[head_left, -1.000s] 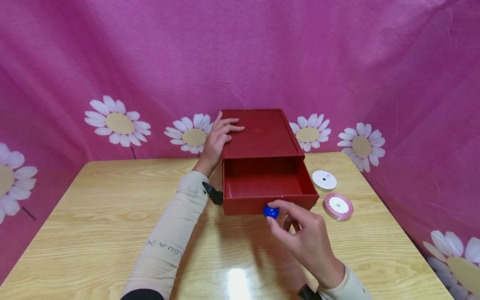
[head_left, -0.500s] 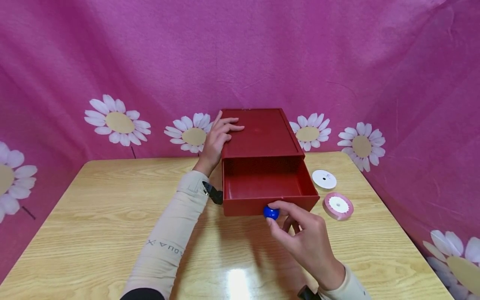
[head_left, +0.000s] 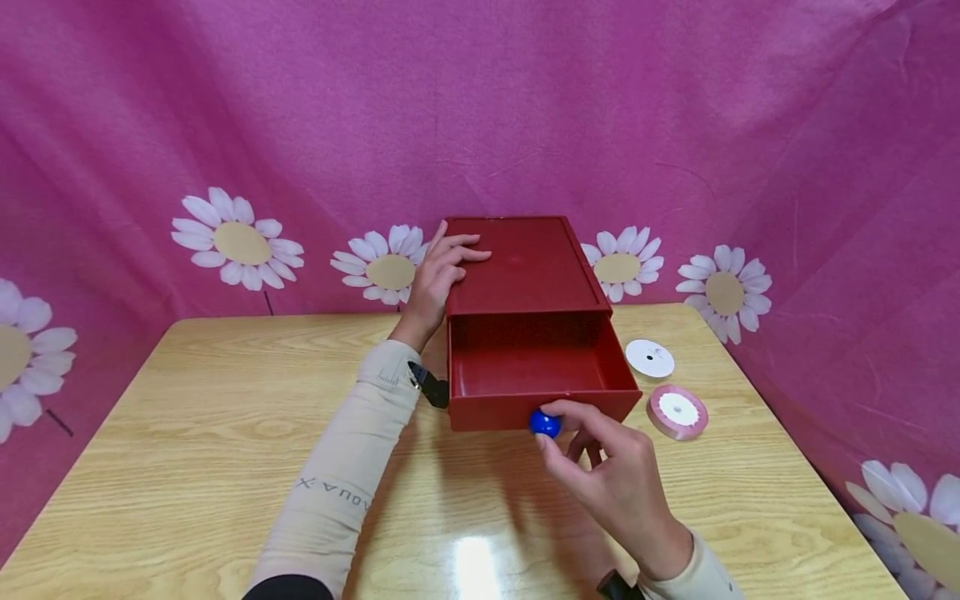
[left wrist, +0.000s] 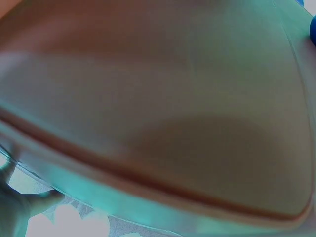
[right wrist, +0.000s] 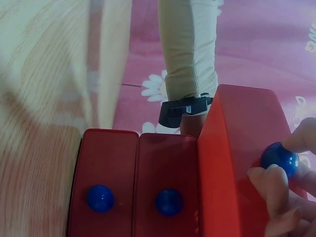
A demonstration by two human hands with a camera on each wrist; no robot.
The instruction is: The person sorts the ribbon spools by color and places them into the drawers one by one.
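A red drawer unit [head_left: 517, 267] stands at the back of the table, its top drawer [head_left: 532, 371] pulled out with a bare interior. On that drawer's front is a round blue knob [head_left: 545, 423], which my right hand [head_left: 618, 479] pinches between thumb and forefinger; the right wrist view shows the same knob [right wrist: 279, 159] with fingers around it. My left hand [head_left: 437, 279] rests over the unit's top left edge, fingers spread on the top panel. In the left wrist view the unit's wall [left wrist: 163, 123] fills most of the picture, with part of the hand [left wrist: 22, 207] at lower left.
Two closed lower drawers, each with a blue knob [right wrist: 100, 198], show in the right wrist view. Right of the unit lie a white disc [head_left: 649, 358] and a pink ribbon spool [head_left: 677, 412]. Behind the wooden table [head_left: 247, 433] hangs a pink flowered cloth [head_left: 480, 108].
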